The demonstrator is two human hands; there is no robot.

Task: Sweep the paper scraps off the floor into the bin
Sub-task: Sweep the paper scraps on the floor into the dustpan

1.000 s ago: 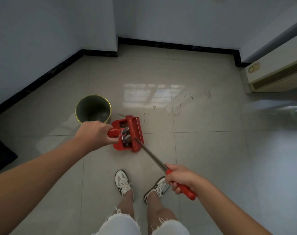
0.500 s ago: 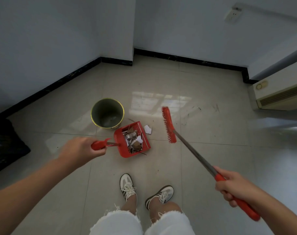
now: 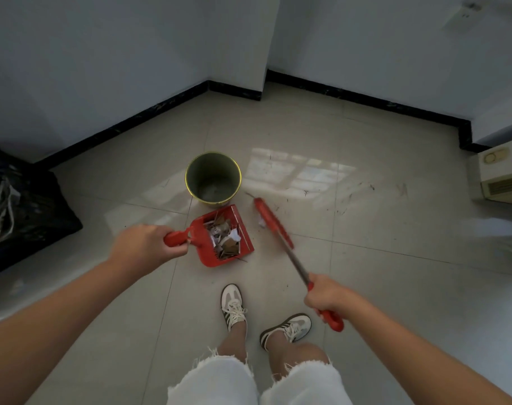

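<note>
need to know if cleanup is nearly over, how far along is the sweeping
Mostly gathered: torn paper scraps fill the red plastic dustpan, gripped by the left hand. In hand: the right hand angles the red long-handled broom beside one white scrap on the floor. Left: sweep that in and tip the pan into the round green bin, which looks nearly empty.

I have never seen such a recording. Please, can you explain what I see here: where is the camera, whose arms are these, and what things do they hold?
The camera sits on a person's head and looks down, so the arms and shoes are that person's own. No machine is here. The left hand has its grip on the handle of a red dustpan, which is full of paper scraps. The right hand grips a red broom, whose head is near one white scrap on the tiled floor. Behind the dustpan stands a round bin. A black bag lies at the left.
</note>
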